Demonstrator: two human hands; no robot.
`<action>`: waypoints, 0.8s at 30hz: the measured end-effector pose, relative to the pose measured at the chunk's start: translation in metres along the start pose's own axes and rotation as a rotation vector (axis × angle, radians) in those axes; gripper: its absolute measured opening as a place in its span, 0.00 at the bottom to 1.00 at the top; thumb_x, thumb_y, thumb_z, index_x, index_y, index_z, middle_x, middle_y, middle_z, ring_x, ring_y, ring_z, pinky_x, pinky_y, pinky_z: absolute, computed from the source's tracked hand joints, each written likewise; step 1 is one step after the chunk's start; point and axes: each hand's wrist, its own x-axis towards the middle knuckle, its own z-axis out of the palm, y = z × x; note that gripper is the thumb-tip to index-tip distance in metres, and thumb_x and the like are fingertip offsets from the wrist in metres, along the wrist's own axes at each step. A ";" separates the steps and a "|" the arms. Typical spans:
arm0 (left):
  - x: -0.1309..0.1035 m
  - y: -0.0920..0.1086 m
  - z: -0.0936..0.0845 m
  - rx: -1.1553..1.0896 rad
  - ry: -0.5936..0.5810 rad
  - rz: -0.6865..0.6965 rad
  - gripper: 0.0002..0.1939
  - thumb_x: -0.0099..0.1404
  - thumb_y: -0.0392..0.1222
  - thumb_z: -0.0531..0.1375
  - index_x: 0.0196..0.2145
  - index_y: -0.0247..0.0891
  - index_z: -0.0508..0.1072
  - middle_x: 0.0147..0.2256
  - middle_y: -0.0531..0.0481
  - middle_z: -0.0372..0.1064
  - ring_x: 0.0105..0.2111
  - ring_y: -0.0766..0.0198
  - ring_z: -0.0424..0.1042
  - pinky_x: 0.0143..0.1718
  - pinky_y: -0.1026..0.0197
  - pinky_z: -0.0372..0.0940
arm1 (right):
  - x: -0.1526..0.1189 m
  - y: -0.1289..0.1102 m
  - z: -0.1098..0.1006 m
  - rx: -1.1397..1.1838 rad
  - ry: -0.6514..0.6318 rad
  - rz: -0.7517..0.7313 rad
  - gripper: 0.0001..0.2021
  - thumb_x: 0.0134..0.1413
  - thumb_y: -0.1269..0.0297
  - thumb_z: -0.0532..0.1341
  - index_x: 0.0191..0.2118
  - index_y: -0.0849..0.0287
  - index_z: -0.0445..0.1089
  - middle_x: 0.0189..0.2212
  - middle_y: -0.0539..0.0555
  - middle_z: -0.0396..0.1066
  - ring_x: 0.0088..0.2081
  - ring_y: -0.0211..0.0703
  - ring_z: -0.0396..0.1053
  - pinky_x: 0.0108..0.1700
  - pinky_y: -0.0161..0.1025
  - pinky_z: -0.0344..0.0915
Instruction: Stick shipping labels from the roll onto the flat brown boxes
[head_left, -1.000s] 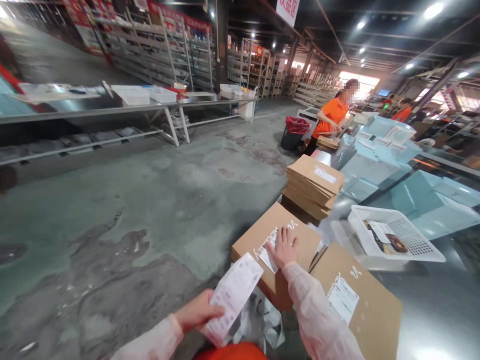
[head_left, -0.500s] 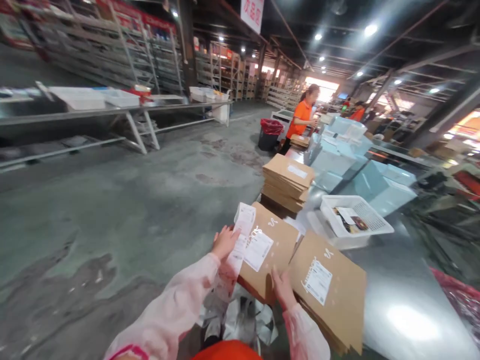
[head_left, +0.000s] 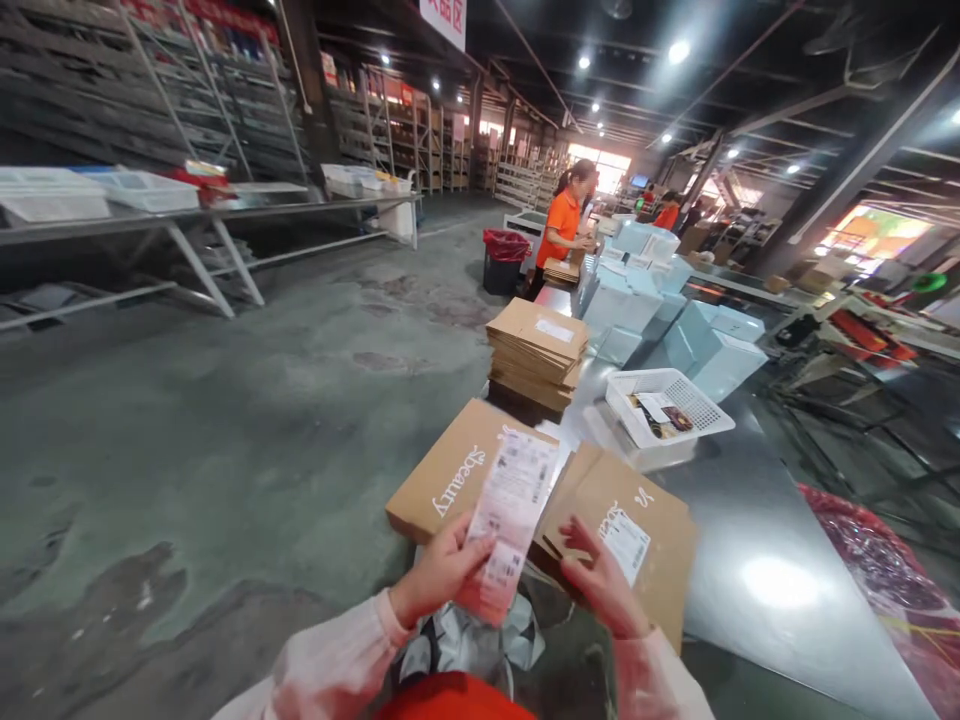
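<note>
Metal table (head_left: pixel 735 530); long white printed strip (head_left: pixel 517 495) tight in left hand (head_left: pixel 442 565), right hand (head_left: pixel 604 585) agape

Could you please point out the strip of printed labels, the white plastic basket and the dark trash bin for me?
Label strip (head_left: pixel 514 505): head view, middle of its printed face.
White basket (head_left: pixel 699 393): head view, bare perforated inside.
Trash bin (head_left: pixel 502 274): head view, dark side below the red liner (head_left: pixel 506 244).

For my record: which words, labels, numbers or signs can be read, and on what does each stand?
"beauty": left carton, its leading letter uncertain.
"品区": hanging sign, first character cut off.
Right carton: similar lettering, partly under white label.
Too small or blurred: that label, paper strip in left hand, rear label, red banner.
</note>
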 end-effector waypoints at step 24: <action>0.012 -0.072 -0.076 -0.031 0.165 -0.140 0.31 0.33 0.58 0.73 0.30 0.32 0.76 0.26 0.48 0.73 0.25 0.63 0.68 0.31 0.61 0.61 | 0.116 0.010 0.136 -0.502 0.005 -0.345 0.16 0.50 0.51 0.59 0.27 0.56 0.79 0.41 0.58 0.76 0.40 0.49 0.74 0.43 0.43 0.71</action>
